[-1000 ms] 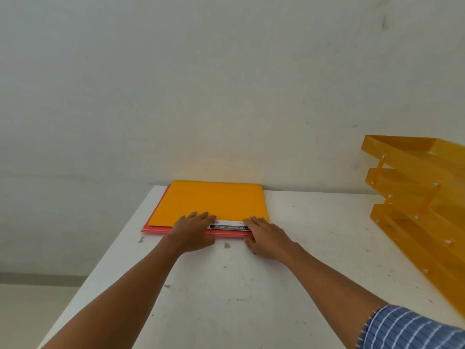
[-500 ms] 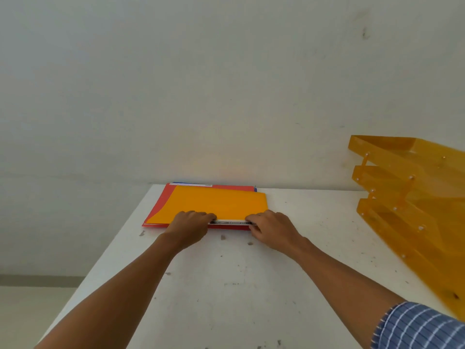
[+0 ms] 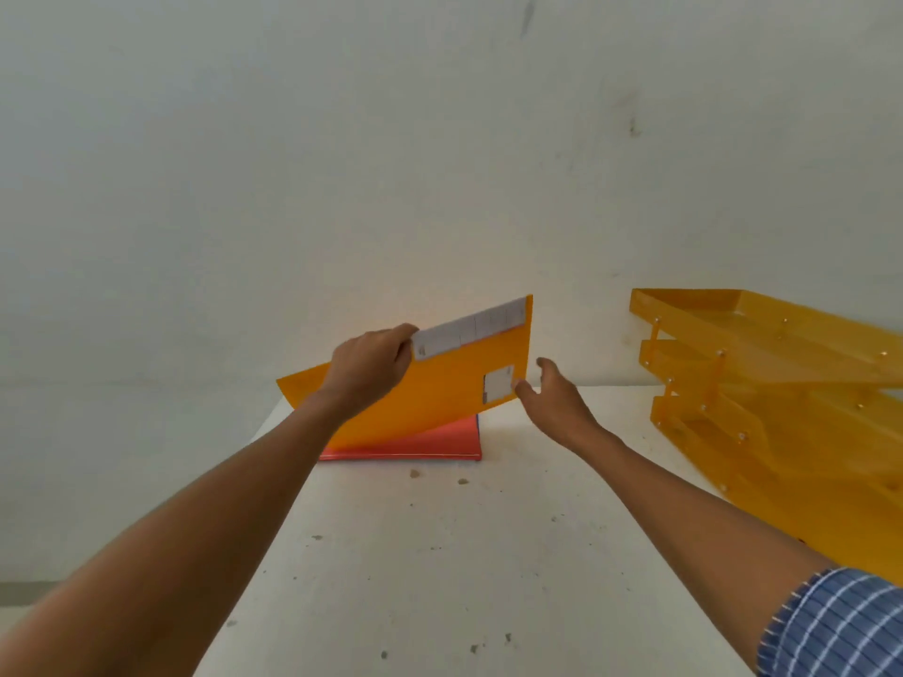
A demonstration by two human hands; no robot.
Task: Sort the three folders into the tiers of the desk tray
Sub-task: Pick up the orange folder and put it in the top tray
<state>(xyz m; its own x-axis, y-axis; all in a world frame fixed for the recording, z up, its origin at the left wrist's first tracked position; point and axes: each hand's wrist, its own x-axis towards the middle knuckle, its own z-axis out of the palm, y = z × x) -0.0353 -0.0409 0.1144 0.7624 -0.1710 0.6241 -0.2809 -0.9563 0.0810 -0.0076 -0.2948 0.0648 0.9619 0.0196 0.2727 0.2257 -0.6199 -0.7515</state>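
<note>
White table against a pale wall; orange folder tilted above it, pinched at its upper edge by the left hand; right hand spread, fingers loose, by its lower corner; red folder flat beneath; orange desk tray well right.

the folder in the left hand is orange with pale grey labels; under it lies a red folder. right of the right hand the desk tray is translucent orange. the desk is white with dark specks, the sleeve blue with white checks.
</note>
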